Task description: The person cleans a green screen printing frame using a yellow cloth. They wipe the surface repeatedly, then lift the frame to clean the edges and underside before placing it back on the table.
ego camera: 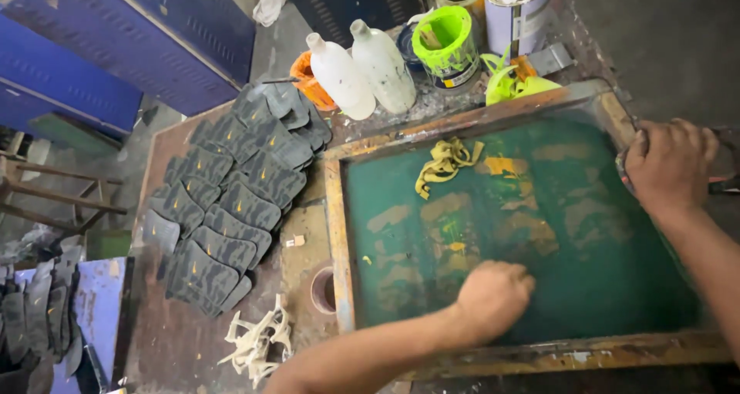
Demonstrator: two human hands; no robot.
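Note:
A wooden-framed printing screen with green mesh lies on the worktable. My left hand is curled into a fist and presses on the mesh near the frame's front edge; whether it holds anything is hidden. My right hand grips the screen's far right edge, fingers folded over the frame. A crumpled yellow rag rests on the mesh near the back left. Yellow paint smears show through the mesh.
Dark grey printed pieces lie fanned out left of the screen. Two white plastic bottles, a green-smeared paint tin and other cans stand behind. Pale scraps and a tape roll sit at the front left.

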